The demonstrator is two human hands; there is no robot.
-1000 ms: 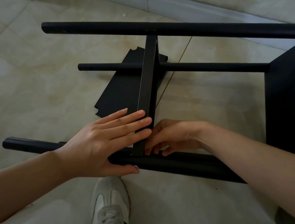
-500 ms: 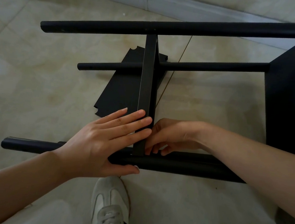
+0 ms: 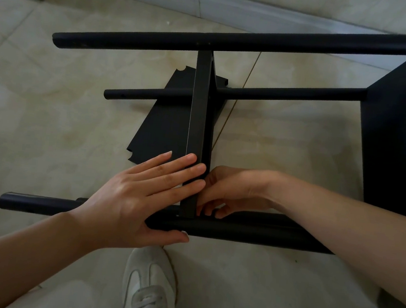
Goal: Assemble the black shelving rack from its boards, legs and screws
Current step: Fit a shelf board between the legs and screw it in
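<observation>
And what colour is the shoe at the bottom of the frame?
White, with white laces; the shoe shows only in the head view.

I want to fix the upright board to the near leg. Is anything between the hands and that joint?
Nothing visible blocks it. The left hand lies flat on the board and near leg; the right hand has its fingers curled at the joint, from the other side.

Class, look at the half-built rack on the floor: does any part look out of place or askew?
One spare board lies flat on the floor under the rack, turned at an angle to the legs, not yet fitted. The middle board stands on edge between the legs, the left hand pressed flat against it. Nothing looks damaged.
</observation>
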